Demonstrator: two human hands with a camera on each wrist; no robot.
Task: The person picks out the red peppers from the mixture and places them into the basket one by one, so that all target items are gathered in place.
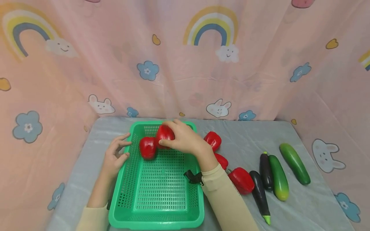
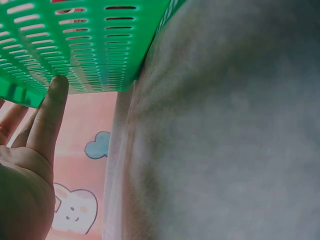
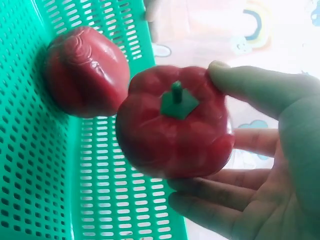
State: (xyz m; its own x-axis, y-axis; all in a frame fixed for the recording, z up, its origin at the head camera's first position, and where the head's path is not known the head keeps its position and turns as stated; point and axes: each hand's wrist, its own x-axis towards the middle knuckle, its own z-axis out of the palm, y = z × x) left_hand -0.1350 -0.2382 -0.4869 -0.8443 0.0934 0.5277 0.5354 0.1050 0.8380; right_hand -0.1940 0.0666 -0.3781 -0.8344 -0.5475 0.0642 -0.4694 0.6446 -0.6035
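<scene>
My right hand (image 1: 185, 138) grips a red bell pepper (image 1: 164, 134) over the far part of a green plastic basket (image 1: 157, 224). In the right wrist view, thumb and fingers hold the pepper (image 3: 172, 132) from its sides, its green stem facing the camera. Another red bell pepper (image 1: 147, 148) sits in the basket just left of the held one. At the basket's left rim is my left hand (image 1: 112, 158), its fingers relaxed. From the left wrist, a fingertip (image 2: 59, 84) shows against the basket's slotted outer wall.
Right of the basket lie several red bell peppers (image 1: 242, 180), partly behind my right sleeve. Farther right are two eggplants (image 1: 261, 194) and two green cucumbers (image 1: 295, 164). A grey cloth (image 1: 242, 146) covers the table, and a pink patterned curtain (image 1: 179, 93) hangs behind.
</scene>
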